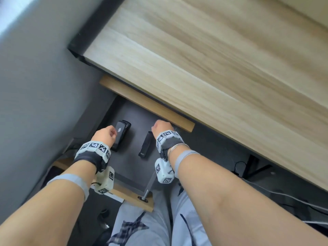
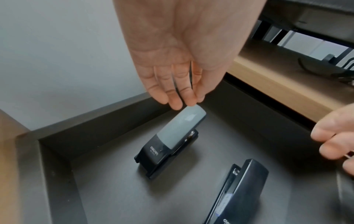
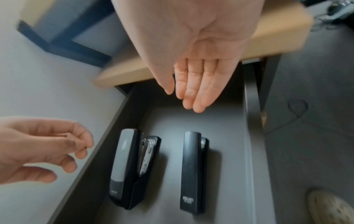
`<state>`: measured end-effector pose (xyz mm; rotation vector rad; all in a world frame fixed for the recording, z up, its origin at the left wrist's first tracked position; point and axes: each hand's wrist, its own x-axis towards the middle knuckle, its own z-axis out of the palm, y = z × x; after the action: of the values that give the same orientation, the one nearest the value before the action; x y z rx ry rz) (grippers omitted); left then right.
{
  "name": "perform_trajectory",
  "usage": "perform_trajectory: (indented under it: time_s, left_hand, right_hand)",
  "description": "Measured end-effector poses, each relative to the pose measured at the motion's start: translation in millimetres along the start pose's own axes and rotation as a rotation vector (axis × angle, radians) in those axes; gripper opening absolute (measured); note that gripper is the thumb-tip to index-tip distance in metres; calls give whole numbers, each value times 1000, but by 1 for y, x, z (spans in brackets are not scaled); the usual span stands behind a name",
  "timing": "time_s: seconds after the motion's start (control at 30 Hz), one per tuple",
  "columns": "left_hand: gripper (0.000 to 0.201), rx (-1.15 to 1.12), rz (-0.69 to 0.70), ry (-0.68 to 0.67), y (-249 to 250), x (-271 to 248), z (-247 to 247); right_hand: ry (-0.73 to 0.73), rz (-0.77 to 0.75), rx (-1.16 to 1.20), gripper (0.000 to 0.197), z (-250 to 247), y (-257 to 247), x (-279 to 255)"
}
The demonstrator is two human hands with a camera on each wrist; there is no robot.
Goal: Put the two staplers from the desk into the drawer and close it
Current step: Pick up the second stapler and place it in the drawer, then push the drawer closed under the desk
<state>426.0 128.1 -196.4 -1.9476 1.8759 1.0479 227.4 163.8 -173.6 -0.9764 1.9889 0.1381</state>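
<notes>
The dark drawer stands pulled out under the desk. Two staplers lie side by side on its floor. The grey-topped stapler is on the left, also clear in the left wrist view and the right wrist view. To its right lies the all-black stapler. My left hand hovers just above the grey-topped stapler, fingers relaxed, holding nothing. Over the drawer's back part my right hand hangs with straight fingers, empty.
The wooden desk top overhangs the drawer's back. A grey wall runs close on the left. The drawer's wooden front carries a metal handle, right above my legs. Cables lie on the floor to the right.
</notes>
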Motion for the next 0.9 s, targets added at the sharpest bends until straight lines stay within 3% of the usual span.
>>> perform_trajectory:
  time_s: [0.2,0.4,0.6,0.77,0.9]
  left_hand:
    - [23,-15,-10,34,13,-34,-21]
    - [24,-21,-69,40,6,-52,-26]
    - [22,38,-270,19,-36,-68,-3]
    - [32,88,-514,-65,-79,-88,26]
    - [28,71,-603,-237,-84,-97,43]
  right_hand:
    - [163,-197,-12,25,-58,-4,-47]
    - [350,-223,-16,26,-106,17,-61]
    - [579,-110,-7,26,-131,57,-37]
    - [771,-187,-54,22,-124,71,-19]
    - [921,-198,-136,25,-109,77,-14]
